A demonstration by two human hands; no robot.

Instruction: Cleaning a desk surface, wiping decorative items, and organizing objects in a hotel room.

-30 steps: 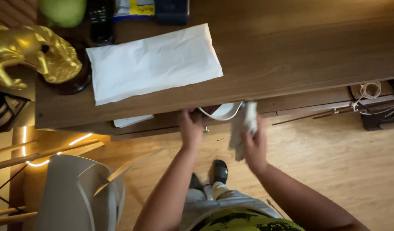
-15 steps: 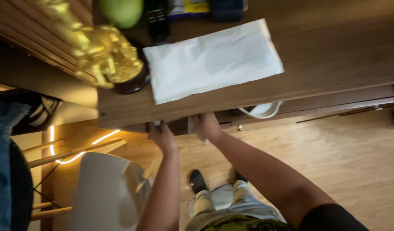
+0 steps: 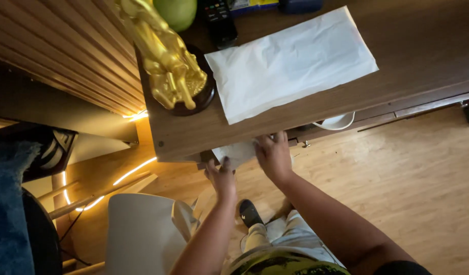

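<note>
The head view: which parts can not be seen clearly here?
- White cloth: mostly hidden under the desk edge and behind both hands.
- Left hand and right hand: grip unclear, fingers partly hidden.
- Green round object and gold statue: cut off by the top edge.

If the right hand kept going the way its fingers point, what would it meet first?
The right hand points up-frame toward the front edge of the brown wooden desk, with the crumpled white paper beside its fingers. It would probably meet that edge first, though depth is unclear.
</note>
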